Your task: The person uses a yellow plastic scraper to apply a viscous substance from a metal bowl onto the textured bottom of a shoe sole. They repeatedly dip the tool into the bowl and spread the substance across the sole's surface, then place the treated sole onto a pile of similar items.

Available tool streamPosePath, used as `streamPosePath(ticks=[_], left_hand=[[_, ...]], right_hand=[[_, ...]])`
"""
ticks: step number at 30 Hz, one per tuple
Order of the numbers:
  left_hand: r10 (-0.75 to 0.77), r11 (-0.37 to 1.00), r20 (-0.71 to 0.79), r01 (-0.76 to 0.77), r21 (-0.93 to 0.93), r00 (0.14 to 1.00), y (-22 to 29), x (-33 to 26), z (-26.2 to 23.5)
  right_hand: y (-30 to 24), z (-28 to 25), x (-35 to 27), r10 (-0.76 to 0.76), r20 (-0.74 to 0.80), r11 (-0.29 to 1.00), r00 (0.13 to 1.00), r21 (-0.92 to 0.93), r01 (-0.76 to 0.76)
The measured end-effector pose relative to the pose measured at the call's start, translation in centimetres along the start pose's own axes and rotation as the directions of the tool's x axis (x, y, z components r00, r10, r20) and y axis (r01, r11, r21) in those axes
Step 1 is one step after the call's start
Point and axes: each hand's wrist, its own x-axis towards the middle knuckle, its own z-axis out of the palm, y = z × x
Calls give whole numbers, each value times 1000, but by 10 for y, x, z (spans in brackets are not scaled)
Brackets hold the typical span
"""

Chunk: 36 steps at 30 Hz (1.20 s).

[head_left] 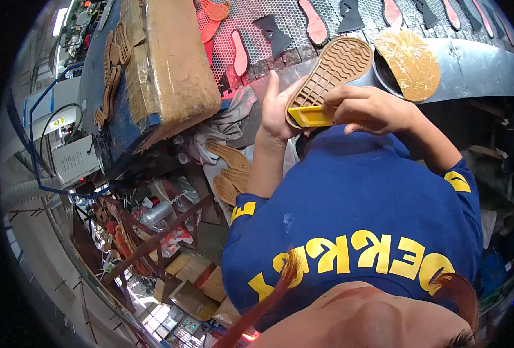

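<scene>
A tan rubber shoe sole [341, 64], its ridged tread facing up, rests tilted in my left hand [278, 110]. The fingers of that hand pass behind the sole, and its thumb stands up beside the edge. My right hand [373, 110] is closed round a flat yellow tool [309, 116] with a slanted end. This tool lies across the lower end of the sole; whether it has a blade or bristles, I cannot make out. Just right of the sole sits a rounded tan pad [410, 64] with pale streaks, dark along its lower left edge.
Ahead runs a metal mesh conveyor [280, 17] carrying pink insoles [240, 53] and black shoe pieces [273, 33]. A curved metal edge [477, 66] borders it. At left stands a taped cardboard box [178, 64]. More tan soles [231, 156] lie by my left forearm, others [109, 81] beyond the box.
</scene>
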Motion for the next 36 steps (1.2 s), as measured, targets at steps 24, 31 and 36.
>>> streamPosePath(ticks=[24,31,36], left_hand=[[82,846,169,-158,510,982,20,2,6],[579,739,242,-626,246,779,0,10,-20],[679,477,443,-811,339,585,3,26,-25]], right_hand=[[28,-54,-63,180,-504,916,845,399,43],[82,-16,-157,359,-888,731,288,75,-678],[124,32,-175,293,-741,550,604,-386,-740]])
